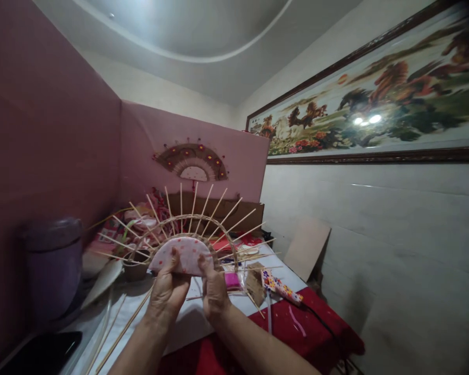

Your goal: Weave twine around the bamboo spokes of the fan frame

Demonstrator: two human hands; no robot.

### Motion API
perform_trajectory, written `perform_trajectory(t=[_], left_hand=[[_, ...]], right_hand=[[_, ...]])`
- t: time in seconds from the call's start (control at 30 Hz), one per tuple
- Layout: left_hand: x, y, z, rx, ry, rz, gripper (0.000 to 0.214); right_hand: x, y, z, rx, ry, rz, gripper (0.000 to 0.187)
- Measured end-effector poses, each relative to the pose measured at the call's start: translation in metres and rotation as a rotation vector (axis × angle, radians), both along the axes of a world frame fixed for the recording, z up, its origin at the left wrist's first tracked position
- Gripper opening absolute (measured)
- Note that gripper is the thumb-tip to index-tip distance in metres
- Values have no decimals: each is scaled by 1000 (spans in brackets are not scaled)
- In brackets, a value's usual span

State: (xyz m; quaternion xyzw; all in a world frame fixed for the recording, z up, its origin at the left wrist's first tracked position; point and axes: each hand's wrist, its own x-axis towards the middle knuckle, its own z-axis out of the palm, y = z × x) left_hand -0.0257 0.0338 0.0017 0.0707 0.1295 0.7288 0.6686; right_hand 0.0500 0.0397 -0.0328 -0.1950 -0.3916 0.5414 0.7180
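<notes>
Both hands hold up a half-round fan frame (187, 246) in front of me, over the table. Its centre is a half-disc covered in pale pink cloth with small red marks. Thin sticks spread outward from it, and a woven band arches across them. My left hand (168, 291) grips the lower left of the half-disc, thumb on the cloth face. On the lower right, my right hand (214, 286) grips it the same way. The fingers behind the half-disc are hidden.
A finished-looking decorated fan (195, 156) hangs on the pink panel behind. On the table lie a flower-patterned glue gun (282, 286) with its cord, a bright pink packet (232, 281) and loose sticks. A lidded bin (53, 268) stands left; a black phone-like slab (41, 354) lies nearer.
</notes>
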Motion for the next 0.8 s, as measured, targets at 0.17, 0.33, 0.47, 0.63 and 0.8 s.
perform_trajectory(t=[0.17,0.33,0.47,0.63,0.8], left_hand=[[4,4,-4,41,123,-1,21],[6,9,-12,65,206,-9,26],[7,12,-17,54,215,-15,29],[6,12,-15,41,180,-22,27],[6,7,-7,67,179,-15,27]], right_hand=[[3,1,12,-178,142,68,26],[18,15,11,-220,116,117,27],[25,28,2,-205,68,136,32],[25,18,0,-145,84,232,39],[18,4,6,-219,120,221,43]])
